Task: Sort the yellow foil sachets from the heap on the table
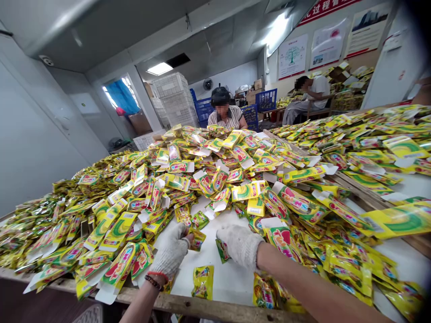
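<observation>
My left hand [172, 251], in a white knit glove with bare fingertips, is closed on a small yellow candy packet [197, 240]. Opposite it, my gloved right hand [239, 244] has its fingers closed over a green packet [222, 251], mostly covered by the hand. Between my wrists, another yellow packet [203, 281] lies flat on the white tabletop [229, 287]. Flattened yellow and green cartons [121, 269] with white flaps lie left of my left hand. More small packets [266, 291] rest below my right forearm.
A tall heap of cartons [178, 181] covers the table ahead, with foil packets [37, 224] at far left. Wooden strips [357, 193] divide the right side. A co-worker [229, 114] sits behind the heap; another person [311, 96] sits farther back near blue crates [266, 99].
</observation>
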A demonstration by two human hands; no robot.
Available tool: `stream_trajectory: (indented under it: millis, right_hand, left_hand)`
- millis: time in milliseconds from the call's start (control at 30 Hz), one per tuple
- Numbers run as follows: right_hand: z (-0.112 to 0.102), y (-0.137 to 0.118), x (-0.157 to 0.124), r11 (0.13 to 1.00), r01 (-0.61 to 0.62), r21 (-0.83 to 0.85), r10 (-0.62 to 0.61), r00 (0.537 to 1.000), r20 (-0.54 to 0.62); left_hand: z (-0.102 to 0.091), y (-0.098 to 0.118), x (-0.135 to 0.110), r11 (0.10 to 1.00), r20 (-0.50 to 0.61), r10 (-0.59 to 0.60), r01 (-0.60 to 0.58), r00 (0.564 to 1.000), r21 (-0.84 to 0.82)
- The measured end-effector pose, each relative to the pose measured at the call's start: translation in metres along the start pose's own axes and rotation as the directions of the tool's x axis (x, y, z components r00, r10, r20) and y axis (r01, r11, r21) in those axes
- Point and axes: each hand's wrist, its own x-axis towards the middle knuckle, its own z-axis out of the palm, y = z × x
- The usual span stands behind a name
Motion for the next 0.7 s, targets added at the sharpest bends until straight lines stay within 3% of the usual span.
stream_trajectory:
  millis: [100, 200, 267, 333, 400, 533, 600, 667, 700]
  right_hand:
    - [-0.005, 0.008, -0.005, 0.983, -0.127, 0.133, 0.137, 0.988, -0.068]
    - [-0.005, 0.010, -0.008, 0.930, -0.180, 0.320, 0.217, 0.973, -0.083]
    - [-0.003, 0.008, -0.008, 0.819, -0.200, 0.537, 0.272, 0.961, -0.057]
    - [-0.001, 0.006, -0.008, 0.677, -0.206, 0.707, 0.326, 0.944, -0.037]
    - [0.000, 0.004, -0.010, 0.637, -0.199, 0.745, 0.367, 0.928, -0.065]
    - [-0.004, 0.010, -0.014, 0.709, -0.090, 0.699, 0.338, 0.913, -0.226]
    - [-0.010, 0.014, -0.015, 0.681, -0.063, 0.730, 0.298, 0.934, -0.197]
    - [-0.021, 0.020, -0.016, 0.607, -0.085, 0.790, 0.328, 0.932, -0.152]
    - [-0.027, 0.023, -0.016, 0.566, -0.088, 0.820, 0.369, 0.916, -0.156]
  left_hand:
    - [0.017, 0.008, -0.009, 0.910, 0.034, -0.112, 0.116, 0.993, -0.398]
    - [0.032, 0.022, -0.021, 0.663, 0.094, -0.167, 0.183, 0.981, -0.726]
    - [0.040, 0.033, -0.028, 0.510, 0.145, -0.141, 0.197, 0.979, -0.837]
    - [0.047, 0.042, -0.032, 0.428, 0.163, -0.092, 0.187, 0.982, -0.884]
    - [0.053, 0.047, -0.032, 0.433, 0.131, -0.058, 0.143, 0.990, -0.890]
    - [0.062, 0.047, -0.028, 0.511, 0.069, 0.001, 0.059, 0.998, -0.858]
    - [0.064, 0.049, -0.021, 0.659, 0.023, 0.084, -0.038, 0.996, -0.751]
    - [0.064, 0.054, -0.008, 0.856, -0.080, 0.194, -0.208, 0.978, -0.473]
    - [0.064, 0.058, 0.001, 0.911, -0.132, 0.246, -0.275, 0.960, -0.307]
